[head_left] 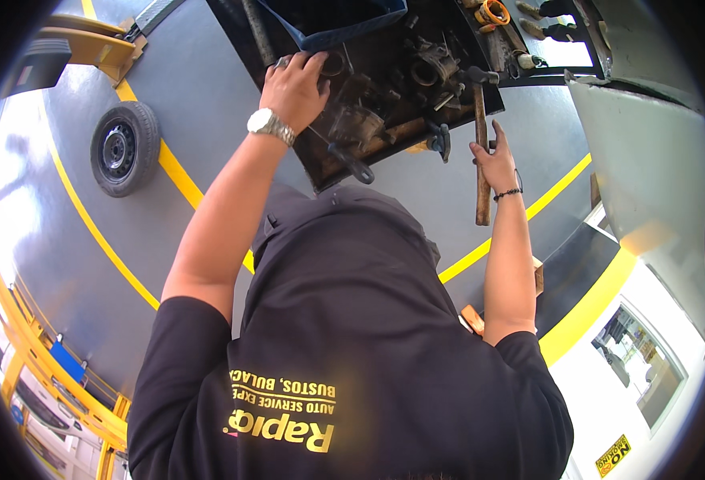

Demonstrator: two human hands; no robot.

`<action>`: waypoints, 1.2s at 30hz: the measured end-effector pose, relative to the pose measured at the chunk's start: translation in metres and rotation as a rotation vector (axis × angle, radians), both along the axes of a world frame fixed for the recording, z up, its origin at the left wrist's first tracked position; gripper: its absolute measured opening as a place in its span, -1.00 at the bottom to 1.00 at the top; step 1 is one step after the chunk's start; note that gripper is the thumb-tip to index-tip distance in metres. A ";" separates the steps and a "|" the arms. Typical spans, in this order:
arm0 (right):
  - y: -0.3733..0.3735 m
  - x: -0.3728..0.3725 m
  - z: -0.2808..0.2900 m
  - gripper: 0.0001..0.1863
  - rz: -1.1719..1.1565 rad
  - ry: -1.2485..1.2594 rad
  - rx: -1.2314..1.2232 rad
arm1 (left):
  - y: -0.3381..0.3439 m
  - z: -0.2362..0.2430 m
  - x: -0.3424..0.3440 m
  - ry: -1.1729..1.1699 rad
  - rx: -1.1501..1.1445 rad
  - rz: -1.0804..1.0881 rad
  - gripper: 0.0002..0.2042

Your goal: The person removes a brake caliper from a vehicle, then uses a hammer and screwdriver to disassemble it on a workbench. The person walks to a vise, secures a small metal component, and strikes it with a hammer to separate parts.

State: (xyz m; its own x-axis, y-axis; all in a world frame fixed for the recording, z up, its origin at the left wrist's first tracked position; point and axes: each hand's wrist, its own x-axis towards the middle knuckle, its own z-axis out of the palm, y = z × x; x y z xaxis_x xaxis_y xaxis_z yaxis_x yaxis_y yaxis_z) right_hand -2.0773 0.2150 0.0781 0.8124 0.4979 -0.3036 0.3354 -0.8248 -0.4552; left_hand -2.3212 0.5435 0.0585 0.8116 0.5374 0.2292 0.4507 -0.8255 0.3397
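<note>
My left hand (pixel 295 90) reaches over the left side of a dark metal tray (pixel 315 170), fingers spread and slightly bent, next to a round metal ring part (pixel 333 64). I see nothing held in it, though its palm is hidden. On the right, my right hand (pixel 496 164) has its thumb across the wooden handle of a hammer (pixel 482 152), whose head points away from me over the tray's right edge. Greasy metal parts (pixel 360 112) and a round-mouthed metal part (pixel 428 70) lie in the tray. A black-handled tool (pixel 352 164) sticks out over its near edge.
A blue bin (pixel 328 36) sits at the tray's far side, beside a metal bar (pixel 258 32). An orange ring-shaped item (pixel 492 14) lies at the far right. On the floor to the left is a wheel (pixel 125 149). A pale vehicle panel (pixel 640 152) stands on the right.
</note>
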 end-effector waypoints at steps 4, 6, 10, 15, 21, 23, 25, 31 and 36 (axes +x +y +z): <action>0.012 -0.024 0.014 -0.40 0.054 -0.404 0.124 | -0.034 0.016 -0.007 0.228 -0.365 0.064 -0.42; 0.034 -0.039 0.023 -0.60 0.134 -0.281 0.374 | -0.049 0.022 -0.005 0.288 -0.396 0.000 -0.29; 0.098 -0.073 0.043 -0.69 0.350 -0.013 0.340 | -0.049 0.026 0.005 0.496 -0.443 -0.108 -0.08; 0.124 -0.136 0.068 -0.65 0.837 0.161 -0.274 | -0.019 0.024 0.011 0.548 -0.645 -0.192 -0.07; 0.121 -0.181 0.042 -0.55 0.794 0.029 -0.184 | -0.030 0.015 -0.003 0.320 -0.777 -0.120 -0.29; 0.113 -0.173 0.041 -0.53 0.796 0.060 -0.218 | -0.041 0.009 -0.012 0.162 -0.688 -0.087 -0.39; 0.098 -0.160 0.050 -0.56 0.819 0.111 -0.279 | -0.049 0.001 -0.021 -0.037 -0.462 -0.109 -0.46; 0.044 -0.127 0.095 -0.68 0.540 0.227 -0.342 | -0.047 -0.028 -0.035 -0.337 -0.373 -0.039 -0.39; 0.030 -0.111 0.122 -0.70 0.327 0.293 -0.099 | -0.043 -0.035 -0.036 -0.494 -0.418 -0.097 0.08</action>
